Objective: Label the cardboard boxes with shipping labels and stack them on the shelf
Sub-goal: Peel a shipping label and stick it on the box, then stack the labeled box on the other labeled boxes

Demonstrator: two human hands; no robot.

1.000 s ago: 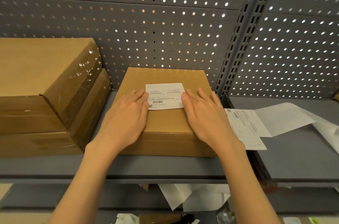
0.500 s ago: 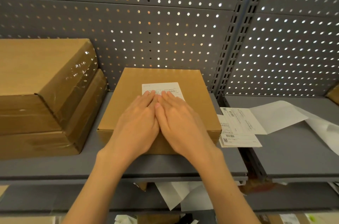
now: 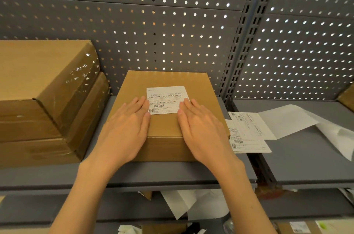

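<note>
Two flat hands press on a labelled box on the shelf.

The cardboard box [image 3: 168,107] stands on the grey shelf [image 3: 172,174], with the white shipping label [image 3: 166,99] stuck on its top. The left hand [image 3: 124,130] and the right hand [image 3: 203,130] lie flat on the box, grip wide and holding nothing, fingertips touching the label's two side edges. Two stacked boxes [image 3: 47,99] stand at the left; loose label sheets [image 3: 249,130] lie just beside the box at the right.
</note>
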